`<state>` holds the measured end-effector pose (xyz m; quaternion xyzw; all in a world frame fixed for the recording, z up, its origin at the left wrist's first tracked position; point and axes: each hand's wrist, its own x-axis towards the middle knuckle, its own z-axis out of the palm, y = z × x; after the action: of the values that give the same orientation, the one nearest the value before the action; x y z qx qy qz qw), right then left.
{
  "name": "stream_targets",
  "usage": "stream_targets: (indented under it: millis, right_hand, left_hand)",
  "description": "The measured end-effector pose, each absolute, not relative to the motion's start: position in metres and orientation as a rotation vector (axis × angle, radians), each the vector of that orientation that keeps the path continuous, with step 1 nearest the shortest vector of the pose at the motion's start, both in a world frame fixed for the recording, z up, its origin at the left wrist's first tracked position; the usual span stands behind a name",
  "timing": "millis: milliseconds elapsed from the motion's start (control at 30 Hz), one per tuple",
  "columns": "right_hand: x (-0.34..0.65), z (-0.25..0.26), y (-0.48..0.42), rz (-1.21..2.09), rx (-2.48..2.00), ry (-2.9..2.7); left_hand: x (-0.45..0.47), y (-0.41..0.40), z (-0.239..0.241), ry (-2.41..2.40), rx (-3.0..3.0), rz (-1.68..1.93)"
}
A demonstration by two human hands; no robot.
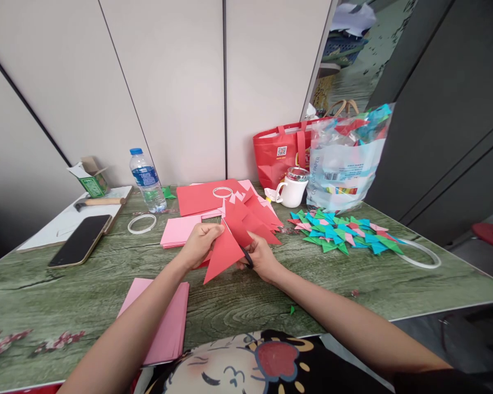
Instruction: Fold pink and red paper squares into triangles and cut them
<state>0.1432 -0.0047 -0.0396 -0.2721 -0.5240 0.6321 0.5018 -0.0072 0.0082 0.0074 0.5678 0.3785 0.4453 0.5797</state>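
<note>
My left hand (pixel 199 243) pinches the upper edge of a red paper sheet (pixel 224 253) held above the green table (pixel 45 298). My right hand (pixel 261 256) grips black-handled scissors (pixel 246 256), whose blade reaches into the red sheet from the right. Behind the hands lie cut red pieces (pixel 257 216), a large red sheet (pixel 197 198) and a pink stack (pixel 178 230). A second pink stack (pixel 168 323) rests by my left forearm.
A heap of green, blue and pink folded triangles (pixel 343 232) lies at right, near a white mug (pixel 291 189), a plastic bag (pixel 345 164) and a red tote (pixel 281 150). At left are a phone (pixel 80 241), water bottle (pixel 148 180), tape rings (pixel 142 223), a hammer (pixel 98 202) and a small green box (pixel 90 178).
</note>
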Motion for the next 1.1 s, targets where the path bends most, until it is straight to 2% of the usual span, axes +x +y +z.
stream_targets:
  millis: [233, 367, 467, 600, 767, 900, 1100]
  right_hand:
    - [0.153, -0.033, 0.006, 1.317, -0.738, -1.129]
    - [0.18, -0.014, 0.028, 0.913, -0.66, -0.682]
    - [0.196, -0.012, 0.044, 0.747, -0.67, -0.569]
    - [0.202, -0.025, 0.05, 0.647, -0.961, -1.024]
    - [0.202, -0.032, 0.04, 0.236, -1.43, -1.557]
    - [0.202, -0.031, 0.037, 0.291, -1.446, -1.653]
    - [0.198, -0.027, 0.045, 0.607, -1.007, -1.375]
  left_hand:
    - [-0.01, 0.011, 0.006, 0.989, 1.423, 1.005]
    - [-0.012, 0.017, 0.003, 1.089, 1.514, 1.02]
    - [-0.015, 0.023, -0.002, 1.316, 1.66, 0.975]
    - [-0.02, 0.028, -0.009, 1.646, 2.049, 0.826]
    - [-0.018, 0.022, -0.007, 1.947, 2.301, 0.646]
    - [-0.017, 0.02, -0.008, 1.95, 2.4, 0.757]
    - [-0.014, 0.028, -0.02, 1.399, 2.436, 0.877]
